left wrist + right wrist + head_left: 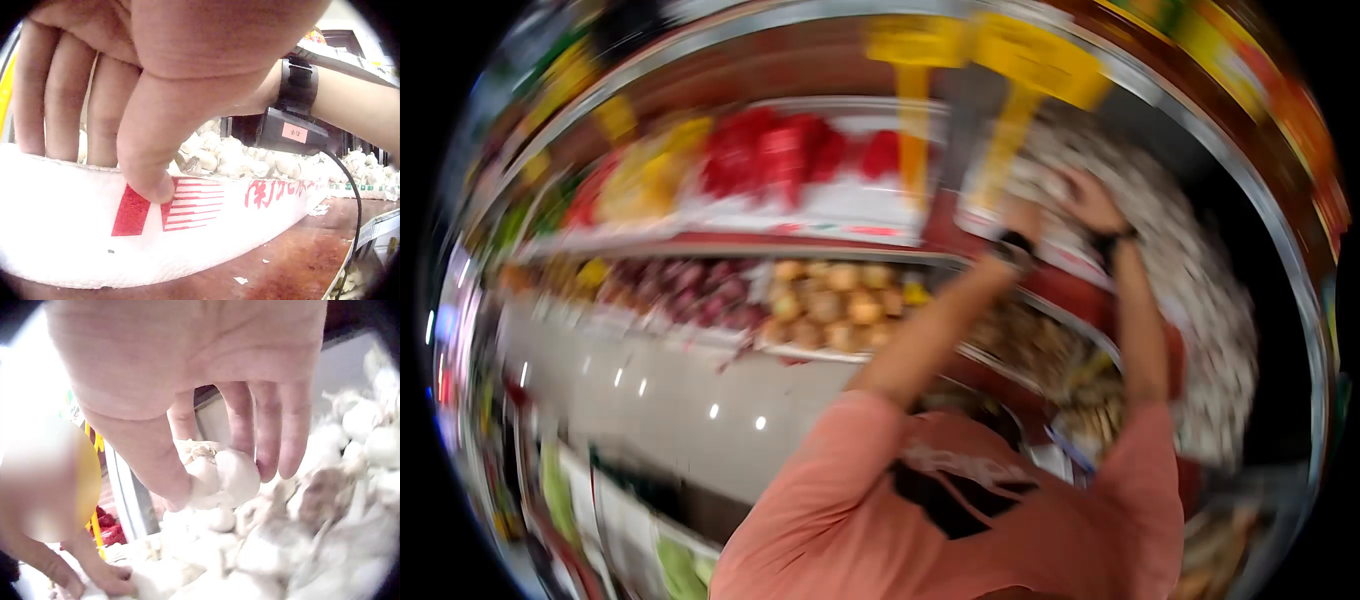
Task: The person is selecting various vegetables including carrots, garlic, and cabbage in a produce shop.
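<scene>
My right hand (1090,200) reaches over the heap of garlic (1160,240). In the right wrist view, the thumb and fingers of this hand (194,369) pinch a pale garlic bulb (228,478) just above other bulbs. Beside it, my left hand (1022,215) is at the near end of the heap. The left wrist view has that hand (169,81) on the rim of a white foam box (69,225) with red print, its thumb outside and its fingers inside the rim. More garlic bulbs (244,159) lie behind this wall.
Yellow price signs (1040,60) stand over the garlic. Left of it is a white tray (850,210) with red produce. On the lower shelf are onions (690,290) and round yellowish produce (835,305). A metal rail (1200,120) curves behind the display.
</scene>
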Available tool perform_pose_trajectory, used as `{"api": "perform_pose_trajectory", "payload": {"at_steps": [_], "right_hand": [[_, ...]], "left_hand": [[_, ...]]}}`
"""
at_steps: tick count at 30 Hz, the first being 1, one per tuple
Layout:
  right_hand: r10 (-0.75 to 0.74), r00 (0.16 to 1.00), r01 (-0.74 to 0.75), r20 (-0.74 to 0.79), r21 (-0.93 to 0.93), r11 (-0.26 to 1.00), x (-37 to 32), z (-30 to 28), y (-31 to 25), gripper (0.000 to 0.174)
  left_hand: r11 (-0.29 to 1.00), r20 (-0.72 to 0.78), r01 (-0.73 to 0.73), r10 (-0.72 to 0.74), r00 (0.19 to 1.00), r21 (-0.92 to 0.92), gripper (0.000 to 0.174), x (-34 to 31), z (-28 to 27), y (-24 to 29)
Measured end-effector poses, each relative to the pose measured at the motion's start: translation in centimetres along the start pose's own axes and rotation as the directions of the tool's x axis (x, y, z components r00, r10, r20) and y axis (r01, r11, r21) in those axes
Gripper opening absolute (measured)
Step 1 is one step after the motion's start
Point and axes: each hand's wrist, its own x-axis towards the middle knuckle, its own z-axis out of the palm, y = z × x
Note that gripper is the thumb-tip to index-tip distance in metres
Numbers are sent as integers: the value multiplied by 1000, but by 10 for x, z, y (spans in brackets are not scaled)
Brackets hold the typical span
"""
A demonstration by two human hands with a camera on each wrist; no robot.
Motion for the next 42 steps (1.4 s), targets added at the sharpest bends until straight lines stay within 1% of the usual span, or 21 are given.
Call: {"api": "perform_pose_trajectory", "payload": {"at_steps": [1, 2, 4, 6, 8, 10, 11, 14, 15, 19, 22, 25, 28, 29, 32, 34, 35, 38, 39, 40, 42], "right_hand": [[-13, 995, -2, -99, -149, 989, -7, -9, 12, 58], [81, 990, -99, -112, -163, 982, -13, -22, 5, 49], [71, 978, -122, -196, -265, 956, -31, -38, 8, 42], [167, 957, -228, -237, -261, 938, -54, -53, 17, 41], [207, 943, -274, -262, -254, 927, -71, -63, 21, 41], [228, 937, -296, -266, -254, 921, -80, -65, 22, 42], [297, 934, -342, -199, -254, 905, -82, -65, 23, 40], [261, 957, -286, -124, -275, 918, -88, -53, 20, 40], [304, 942, -335, -142, -338, 879, -89, -49, 11, 40], [298, 953, -301, -55, -275, 913, -84, -35, 2, 37], [252, 965, -262, -73, -327, 908, -82, -26, 16, 41], [249, 968, -239, 6, -265, 934, -80, -29, 24, 48], [376, 926, -375, -1, -73, 924, -85, -44, 0, 53], [415, 909, -417, -46, -42, 908, -91, -45, 14, 54], [245, 908, -341, -339, -260, 903, -113, -79, 27, 55], [208, 874, -401, -438, -412, 818, -130, -98, 56, 50], [367, 830, -534, -420, -412, 738, -137, -105, 52, 40], [593, 701, -710, -396, -464, 529, -148, -98, 76, 33], [473, 752, -656, -459, -451, 605, -154, -94, 84, 28], [517, 770, -636, -375, -383, 670, -156, -100, 93, 40], [521, 753, -656, -401, -403, 638, -152, -100, 94, 40]], "left_hand": [[1000, -11, -10, 10, 1000, 7, 20, 3, -1, -7], [1000, -30, -24, 25, 999, 18, 19, 7, 0, -12], [998, -62, -47, 50, 997, 50, 19, 8, 5, -18], [987, -128, -115, 129, 983, 111, 17, -5, -17, -15], [993, -124, -97, 105, 987, 70, 17, -21, -53, 1], [989, -82, -107, 115, 990, 101, 17, -13, -46, -5], [988, -71, -102, 111, 991, 113, 17, -13, -49, -4], [992, -42, -74, 79, 996, 104, 14, -15, -53, -1], [992, -31, -74, 77, 997, 100, 13, -15, -52, -2], [992, -19, -74, 77, 997, 102, 10, -14, -47, -5], [991, -20, -76, 79, 997, 107, 11, -10, -42, -8], [995, -38, -51, 54, 998, 80, 12, -4, -21, -18], [996, -34, -73, 75, 997, 54, 14, -9, -34, -13], [993, -41, -95, 99, 994, 74, 13, -11, -36, -13], [991, -21, -92, 95, 995, 95, 11, -10, -39, -12], [994, 17, -72, 71, 997, 83, 10, -9, -39, -11], [994, 10, -69, 68, 998, 84, 10, -9, -40, -10], [992, -45, -79, 84, 995, 98, 10, -12, -41, -8], [991, -49, -85, 91, 995, 107, 10, -11, -40, -8], [989, -52, -83, 90, 995, 119, 10, -10, -37, -8], [987, -39, -87, 93, 995, 137, 13, -10, -41, -8]]}}
